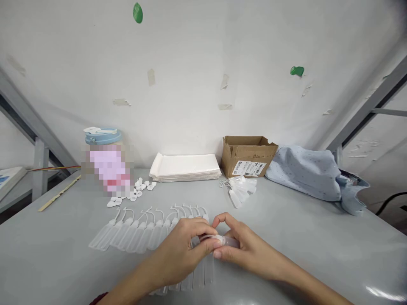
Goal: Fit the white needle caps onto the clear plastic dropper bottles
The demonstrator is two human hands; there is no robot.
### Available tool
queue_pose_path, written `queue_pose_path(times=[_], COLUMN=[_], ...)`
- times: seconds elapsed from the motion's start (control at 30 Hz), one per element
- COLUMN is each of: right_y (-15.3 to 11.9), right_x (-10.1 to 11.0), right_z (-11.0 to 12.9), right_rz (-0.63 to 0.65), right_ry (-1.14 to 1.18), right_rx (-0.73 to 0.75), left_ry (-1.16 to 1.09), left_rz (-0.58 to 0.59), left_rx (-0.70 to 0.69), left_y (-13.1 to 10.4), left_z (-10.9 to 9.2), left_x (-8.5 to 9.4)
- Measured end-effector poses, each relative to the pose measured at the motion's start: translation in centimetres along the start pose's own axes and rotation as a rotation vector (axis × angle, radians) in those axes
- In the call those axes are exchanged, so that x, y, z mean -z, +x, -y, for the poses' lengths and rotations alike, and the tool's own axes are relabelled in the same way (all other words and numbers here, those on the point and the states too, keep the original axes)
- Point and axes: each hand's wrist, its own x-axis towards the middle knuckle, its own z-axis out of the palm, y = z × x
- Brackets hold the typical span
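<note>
My left hand (190, 245) pinches the white cap end of a small translucent squeeze bottle (231, 242). A thin curved spout shows near those fingers. My right hand (246, 248) is closed around the bottle's body, its index finger arched above the cap. The bottle lies roughly sideways between both hands, just above the table. Behind and under my left hand runs a row of similar translucent bottles (125, 233) with white caps and thin hooked spouts. My left hand and forearm hide part of this row.
Loose white caps (133, 195) lie beside a blurred-out container with a blue lid (103, 135). A stack of white sheets or envelopes (187, 167) stands at the back. Further right are more bottles (240, 188), a cardboard box (248, 154) and a light blue cloth (302, 171).
</note>
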Motion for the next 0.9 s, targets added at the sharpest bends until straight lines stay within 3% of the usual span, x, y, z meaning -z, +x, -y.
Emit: queue_pose_path(times=[0.1, 0.2, 0.4, 0.53, 0.73, 0.8, 0.9], right_y=[0.1, 0.2, 0.1, 0.1, 0.1, 0.1, 0.3], right_x=[0.5, 0.5, -0.3, -0.5, 0.1, 0.3, 0.4], right_z=[0.0, 0.0, 0.3, 0.1, -0.2, -0.2, -0.4], right_rz=[0.133, 0.144, 0.003, -0.017, -0.244, -0.27, -0.22], right_ry=[0.333, 0.425, 0.19, 0.125, -0.197, -0.095, 0.279], right_rx=[-0.06, -0.054, -0.035, 0.0, 0.165, 0.132, 0.052], left_ry=[0.02, 0.0, -0.015, -0.018, -0.166, -0.204, -0.147], left_rz=[-0.023, -0.046, 0.019, 0.007, -0.082, -0.083, -0.131], left_rx=[-0.127, -0.179, 0.068, 0.111, 0.181, 0.182, 0.083], left_y=[-0.2, -0.2, 0.0, 0.1, 0.3, 0.4, 0.5], left_z=[-0.2, -0.1, -0.6, -0.5, 0.3, 0.5, 1.0], left_x=[0.1, 0.1, 0.6, 0.5, 0.6, 0.3, -0.5])
